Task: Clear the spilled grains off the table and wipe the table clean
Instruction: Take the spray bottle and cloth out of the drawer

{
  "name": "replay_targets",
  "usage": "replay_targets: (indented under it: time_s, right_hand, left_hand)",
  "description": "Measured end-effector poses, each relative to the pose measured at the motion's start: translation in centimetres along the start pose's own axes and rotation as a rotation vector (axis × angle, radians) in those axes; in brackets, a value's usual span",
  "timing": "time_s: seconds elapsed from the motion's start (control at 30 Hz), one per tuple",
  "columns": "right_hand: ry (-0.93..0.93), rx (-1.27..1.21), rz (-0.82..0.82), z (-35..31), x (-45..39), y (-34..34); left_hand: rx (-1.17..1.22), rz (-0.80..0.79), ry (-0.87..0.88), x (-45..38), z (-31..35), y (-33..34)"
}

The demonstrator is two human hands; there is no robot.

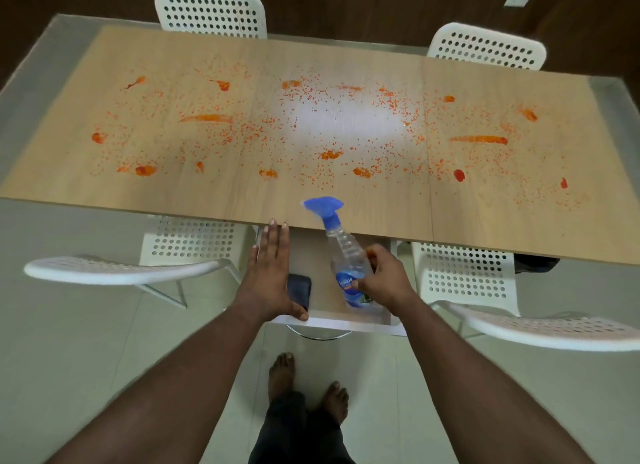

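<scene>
Small orange grains (311,117) and orange smears lie scattered across the long light-wood tabletop (173,193), from nine o'clock to three o'clock. At six o'clock, an open white drawer (332,321) juts from under its near edge. The right hand (384,276) grips a clear plastic spray bottle with a blue trigger head (341,252), fingers curled round its body. The left hand (272,273) lies flat, fingers straight and together, over a dark phone (300,289) in the drawer.

Orange grains (311,93) and reddish smears (207,118) scattered across the long light wooden table (485,228)
</scene>
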State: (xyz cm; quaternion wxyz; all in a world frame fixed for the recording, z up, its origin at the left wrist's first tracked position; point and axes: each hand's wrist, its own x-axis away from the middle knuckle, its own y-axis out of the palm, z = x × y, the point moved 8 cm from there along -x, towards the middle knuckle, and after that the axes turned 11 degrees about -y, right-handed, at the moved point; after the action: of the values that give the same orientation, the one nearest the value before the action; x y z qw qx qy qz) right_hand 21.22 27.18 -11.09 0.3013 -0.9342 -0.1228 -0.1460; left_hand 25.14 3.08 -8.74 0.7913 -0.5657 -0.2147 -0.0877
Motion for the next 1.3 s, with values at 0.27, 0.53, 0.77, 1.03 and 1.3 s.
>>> replay_targets:
  time_s: [0.27,0.53,0.77,1.03,1.3]
  right_hand:
    - [-0.141,-0.326,0.180,-2.7,-0.4,-1.9]
    - [-0.258,-0.313,0.241,-7.1,-3.6,-5.7]
    - [-0.350,-0.246,0.267,-9.7,-4.6,-6.8]
    - [-0.360,-0.186,0.338,-9.9,-6.4,-8.4]
    - [-0.318,-0.170,0.319,-8.7,-7.6,-8.6]
  left_hand:
    - [-0.264,-0.090,0.140,-1.7,3.0,0.8]
    - [-0.301,-0.108,0.101,-2.1,3.7,1.3]
    - [-0.304,-0.119,0.078,-2.1,3.6,1.1]
    - [-0.305,-0.128,0.092,-2.1,3.7,1.2]
    - [-0.313,-0.129,0.079,-2.1,3.7,1.2]
